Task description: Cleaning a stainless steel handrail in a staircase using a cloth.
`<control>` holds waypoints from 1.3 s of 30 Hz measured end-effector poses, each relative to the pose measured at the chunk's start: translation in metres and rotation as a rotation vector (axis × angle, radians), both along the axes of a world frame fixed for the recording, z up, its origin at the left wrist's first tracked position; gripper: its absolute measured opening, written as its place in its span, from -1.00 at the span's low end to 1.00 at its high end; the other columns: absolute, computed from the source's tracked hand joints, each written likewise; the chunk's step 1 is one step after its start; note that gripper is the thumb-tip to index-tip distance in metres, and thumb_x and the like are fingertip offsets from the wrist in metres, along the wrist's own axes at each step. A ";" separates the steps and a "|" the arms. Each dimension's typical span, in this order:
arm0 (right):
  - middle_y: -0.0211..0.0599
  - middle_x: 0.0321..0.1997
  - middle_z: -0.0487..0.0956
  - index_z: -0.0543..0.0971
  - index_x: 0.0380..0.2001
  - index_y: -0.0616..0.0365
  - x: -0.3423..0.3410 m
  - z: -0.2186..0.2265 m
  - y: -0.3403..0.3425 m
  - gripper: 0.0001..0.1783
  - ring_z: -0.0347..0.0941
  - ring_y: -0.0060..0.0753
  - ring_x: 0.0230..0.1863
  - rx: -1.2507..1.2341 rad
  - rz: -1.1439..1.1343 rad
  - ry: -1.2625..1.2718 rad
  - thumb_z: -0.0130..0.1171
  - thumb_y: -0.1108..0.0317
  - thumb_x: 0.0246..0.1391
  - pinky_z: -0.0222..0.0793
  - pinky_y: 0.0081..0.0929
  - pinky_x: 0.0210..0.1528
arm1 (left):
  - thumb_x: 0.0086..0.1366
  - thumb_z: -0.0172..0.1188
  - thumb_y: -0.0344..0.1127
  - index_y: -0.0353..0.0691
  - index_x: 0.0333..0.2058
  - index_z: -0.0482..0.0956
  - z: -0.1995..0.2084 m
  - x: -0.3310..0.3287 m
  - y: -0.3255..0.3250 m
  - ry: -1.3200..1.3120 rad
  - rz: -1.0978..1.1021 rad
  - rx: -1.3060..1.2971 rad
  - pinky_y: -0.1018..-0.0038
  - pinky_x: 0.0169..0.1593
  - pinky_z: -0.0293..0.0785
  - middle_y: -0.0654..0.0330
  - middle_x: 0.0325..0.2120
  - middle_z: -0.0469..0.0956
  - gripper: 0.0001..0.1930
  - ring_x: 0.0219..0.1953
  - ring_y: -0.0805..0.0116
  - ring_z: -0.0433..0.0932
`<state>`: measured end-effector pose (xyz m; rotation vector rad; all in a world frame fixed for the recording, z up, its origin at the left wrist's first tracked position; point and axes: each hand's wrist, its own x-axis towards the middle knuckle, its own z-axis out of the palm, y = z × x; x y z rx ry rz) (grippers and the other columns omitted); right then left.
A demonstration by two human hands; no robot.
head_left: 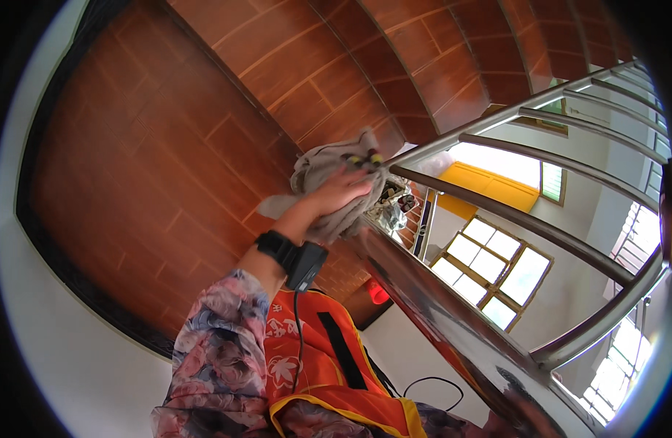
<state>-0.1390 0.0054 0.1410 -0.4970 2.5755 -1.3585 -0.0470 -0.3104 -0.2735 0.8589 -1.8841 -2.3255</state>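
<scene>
My left hand (342,191) is closed on a bunched grey cloth (320,162), which lies against the upper end of a thick shiny metal handrail (434,296). Cloth hangs out on both sides of the hand and partly hides the fingers. Just past the fingertips, a small dark thing with yellow bands (362,160) shows against the cloth, too blurred to name. A black strap with a box-like device (303,264) sits on my left wrist, and a cable runs down from it. My right hand is out of the picture.
Reddish-brown tiled steps (394,73) rise beyond the cloth, beside a wide tiled landing (132,160). Metal railing bars (526,212) fill the right side. Through them, on a lower level, appear a window (493,266), a yellow panel (489,186) and small items.
</scene>
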 end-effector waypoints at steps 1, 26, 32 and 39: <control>-0.11 -0.06 0.45 0.37 -0.02 0.24 0.000 0.000 -0.001 -0.47 0.41 -0.24 -0.07 0.000 0.004 -0.002 -0.28 0.01 0.20 0.33 -0.31 -0.02 | 0.22 -0.04 0.09 -0.09 0.09 0.33 0.003 -0.015 -0.009 0.004 0.001 -0.006 0.36 0.23 0.04 0.06 0.14 0.23 -0.45 0.18 0.19 0.20; -0.18 -0.11 0.48 0.40 -0.07 0.22 -0.002 -0.020 -0.038 -0.49 0.40 -0.25 -0.08 0.007 0.344 -0.021 -0.24 0.00 0.19 0.29 -0.31 0.02 | 0.29 0.00 -0.17 -0.17 0.07 0.29 0.149 0.104 0.009 0.348 0.275 1.022 0.36 0.06 0.35 0.15 -0.03 0.42 -0.59 0.01 0.31 0.41; -0.21 -0.18 0.50 0.47 -0.17 0.23 0.021 -0.024 -0.101 -0.47 0.42 -0.28 -0.12 -0.061 0.452 -0.119 -0.27 -0.02 0.20 0.33 -0.35 -0.04 | 0.35 -0.13 -0.09 -0.13 0.09 0.25 0.225 0.135 0.003 0.539 0.358 1.323 0.32 0.09 0.34 0.16 -0.01 0.40 -0.59 -0.01 0.29 0.43; -0.19 -0.15 0.49 0.44 -0.13 0.23 0.026 -0.022 -0.117 -0.46 0.41 -0.27 -0.09 -0.110 0.393 -0.258 -0.27 -0.04 0.19 0.33 -0.33 -0.03 | 0.31 -0.13 0.06 -0.23 0.03 0.35 0.257 0.153 -0.043 0.482 0.453 1.462 0.33 0.12 0.30 0.13 -0.05 0.45 -0.49 -0.01 0.25 0.44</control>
